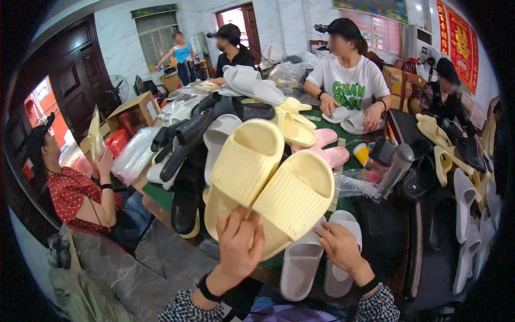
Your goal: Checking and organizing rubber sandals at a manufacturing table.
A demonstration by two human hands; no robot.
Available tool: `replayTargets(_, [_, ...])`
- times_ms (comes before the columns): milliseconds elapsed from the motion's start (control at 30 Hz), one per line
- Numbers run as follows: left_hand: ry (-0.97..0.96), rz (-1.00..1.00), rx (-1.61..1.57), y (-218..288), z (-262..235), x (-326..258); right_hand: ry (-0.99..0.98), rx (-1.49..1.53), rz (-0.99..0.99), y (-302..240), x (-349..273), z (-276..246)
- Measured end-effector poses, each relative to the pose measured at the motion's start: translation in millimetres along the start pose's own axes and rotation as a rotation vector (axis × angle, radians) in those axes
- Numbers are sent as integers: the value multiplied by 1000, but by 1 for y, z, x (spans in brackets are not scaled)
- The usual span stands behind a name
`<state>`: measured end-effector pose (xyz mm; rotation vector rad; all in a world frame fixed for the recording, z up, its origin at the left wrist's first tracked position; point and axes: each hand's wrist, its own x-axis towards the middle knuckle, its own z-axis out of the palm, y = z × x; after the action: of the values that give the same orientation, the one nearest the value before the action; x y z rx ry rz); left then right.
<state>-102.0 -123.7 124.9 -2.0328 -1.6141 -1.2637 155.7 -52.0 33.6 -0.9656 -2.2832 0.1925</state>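
Observation:
A pair of pale yellow slippers (292,196) with ribbed straps is held up in front of me, side by side. My left hand (238,241) is closed on them at the bottom, its fingers at the inner edges where the two meet. Just off the lower right edge of the pair is my right hand (343,249), its fingers bent and apart with nothing visible in them. Below, a pair of light grey slippers (300,268) lies on the green tabletop, partly hidden by the yellow ones and my right hand.
Black slippers (188,172) and white slippers (255,85) are piled beyond to the left. Pink slippers (322,147), a metal flask (397,167) and clear plastic bags (357,182) lie ahead. More slippers (465,206) line the right. Several co-workers sit around; one handles grey-white slippers (354,119) across the table.

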Motion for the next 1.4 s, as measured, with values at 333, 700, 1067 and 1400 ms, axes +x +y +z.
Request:
replayTargets(333, [133, 125, 121, -126, -12, 173, -12, -35, 57, 1, -4, 7])
replayTargets(700, [-8, 30, 272, -210, 14, 241, 39, -3, 28, 0, -4, 8])
replayTargets(1067, [-417, 191, -379, -32, 63, 57, 67, 357, 200, 9, -5, -4])
replayTargets(1400, [-602, 278, -238, 32, 124, -41, 301, 888, 167, -36, 91, -134])
